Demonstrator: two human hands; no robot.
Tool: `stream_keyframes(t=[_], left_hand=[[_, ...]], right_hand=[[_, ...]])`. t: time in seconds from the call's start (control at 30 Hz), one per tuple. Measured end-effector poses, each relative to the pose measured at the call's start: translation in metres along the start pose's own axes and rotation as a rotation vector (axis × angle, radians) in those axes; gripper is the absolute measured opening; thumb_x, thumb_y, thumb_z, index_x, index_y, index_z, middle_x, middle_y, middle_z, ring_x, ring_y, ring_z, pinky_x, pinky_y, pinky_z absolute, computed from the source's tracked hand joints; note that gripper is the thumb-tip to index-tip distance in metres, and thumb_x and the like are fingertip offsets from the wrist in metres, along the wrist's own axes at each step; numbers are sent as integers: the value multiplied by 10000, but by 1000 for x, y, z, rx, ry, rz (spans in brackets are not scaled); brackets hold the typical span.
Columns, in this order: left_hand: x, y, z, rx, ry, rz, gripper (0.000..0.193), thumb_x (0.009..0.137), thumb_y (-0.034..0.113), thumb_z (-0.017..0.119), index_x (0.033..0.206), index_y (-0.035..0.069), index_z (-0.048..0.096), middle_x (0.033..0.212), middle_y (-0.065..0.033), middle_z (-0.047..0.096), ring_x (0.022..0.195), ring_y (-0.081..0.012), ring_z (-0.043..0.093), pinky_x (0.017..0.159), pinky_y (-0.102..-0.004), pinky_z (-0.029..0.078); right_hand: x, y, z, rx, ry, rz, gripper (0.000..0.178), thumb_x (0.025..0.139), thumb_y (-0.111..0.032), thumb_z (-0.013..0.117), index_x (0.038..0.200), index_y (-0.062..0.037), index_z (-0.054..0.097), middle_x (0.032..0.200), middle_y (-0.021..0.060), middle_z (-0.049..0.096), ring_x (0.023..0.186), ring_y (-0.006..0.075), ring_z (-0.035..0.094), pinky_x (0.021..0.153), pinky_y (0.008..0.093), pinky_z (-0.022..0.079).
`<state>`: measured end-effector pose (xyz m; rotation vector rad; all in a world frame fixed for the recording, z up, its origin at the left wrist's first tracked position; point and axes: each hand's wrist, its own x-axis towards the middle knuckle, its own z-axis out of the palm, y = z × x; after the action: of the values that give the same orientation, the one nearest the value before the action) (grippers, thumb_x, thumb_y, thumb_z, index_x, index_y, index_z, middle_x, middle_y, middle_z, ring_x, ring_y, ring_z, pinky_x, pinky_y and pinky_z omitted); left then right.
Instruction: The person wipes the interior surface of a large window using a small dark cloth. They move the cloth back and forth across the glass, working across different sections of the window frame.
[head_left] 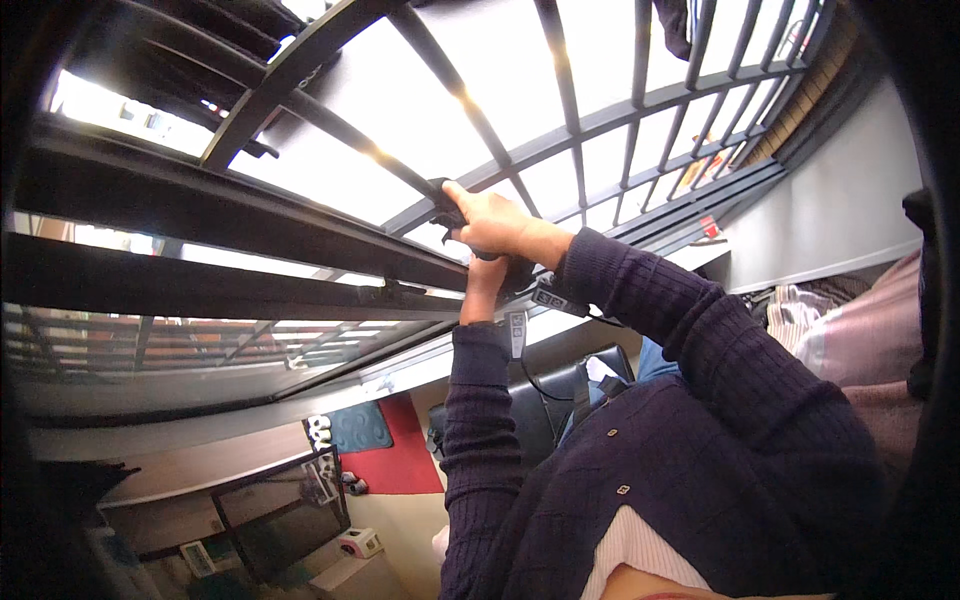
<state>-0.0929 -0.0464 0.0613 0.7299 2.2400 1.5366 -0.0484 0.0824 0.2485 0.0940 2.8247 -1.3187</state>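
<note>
Up at the dark metal window bars (479, 124), my right hand (497, 220) is closed on a black cloth (446, 205), its thumb side toward the glass. The cloth is bunched against a bar just above the lower rail. Right beneath it is my left hand (485, 272), raised on a nearly straight arm. Its fingers are mostly hidden behind my right hand, so what it holds does not show. Both forearms are in dark ribbed knit sleeves.
A dark window frame (230, 215) crosses on the left. Below my hands are a power strip (516, 335) with a cord and a black padded seat (530, 415). Lower left are a red mat (405, 445) and a television (285, 525). Bedding (865, 335) lies at right.
</note>
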Motion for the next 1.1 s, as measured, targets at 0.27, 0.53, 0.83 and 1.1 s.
stream_keyframes(t=[0.27,0.53,0.83,1.1], left_hand=[[9,24,9,-72,87,-62,658,888,73,666,1419,60,278,1231,-115,597,1132,-202,575,916,-350,486],[-2,60,7,-263,166,-341,951,853,43,696,1527,73,26,1213,-132,590,1071,-218,596,872,-332,506],[-8,62,6,-315,162,-305,1070,809,46,730,1549,44,-43,1247,-155,563,1037,-206,595,861,-302,509],[-9,84,7,-415,124,-301,1066,840,-4,674,1531,78,-133,1175,-168,588,952,-201,628,790,-310,541]], right_hand=[[-19,10,-1,-306,101,-102,771,799,-249,701,1478,-115,361,870,198,704,834,356,701,775,448,545],[-26,15,-16,-516,16,-138,737,843,-311,686,1483,-155,355,878,151,708,837,324,710,735,441,554],[-21,12,-34,-487,100,34,462,864,-75,574,1302,-27,432,817,167,709,798,328,721,701,444,565],[-12,24,-35,-613,43,38,604,895,-232,655,1392,10,411,952,125,732,906,274,724,790,388,562]])
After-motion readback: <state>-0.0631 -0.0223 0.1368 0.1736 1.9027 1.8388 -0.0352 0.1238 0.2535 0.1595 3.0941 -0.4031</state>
